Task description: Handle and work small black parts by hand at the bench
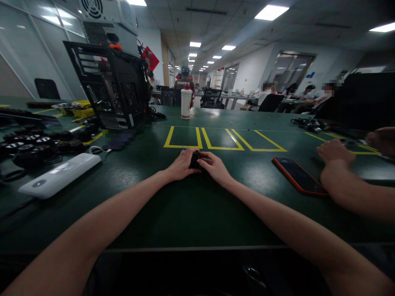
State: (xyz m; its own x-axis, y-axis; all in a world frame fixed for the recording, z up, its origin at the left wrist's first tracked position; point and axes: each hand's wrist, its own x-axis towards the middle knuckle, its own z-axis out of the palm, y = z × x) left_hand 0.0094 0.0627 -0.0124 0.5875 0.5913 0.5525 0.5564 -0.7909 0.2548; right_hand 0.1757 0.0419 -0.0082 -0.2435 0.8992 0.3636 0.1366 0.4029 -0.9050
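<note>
Both of my hands meet over the green table, just in front of the yellow tape outlines. Between them is a small black object, partly covered by fingers, too small to identify. My left hand is closed around its left side. From the right, my right hand pinches it between thumb and fingers.
A white power strip and dark parts lie at left, before an open computer case. A white bottle stands behind. An orange-edged phone lies right, beside another person's hand.
</note>
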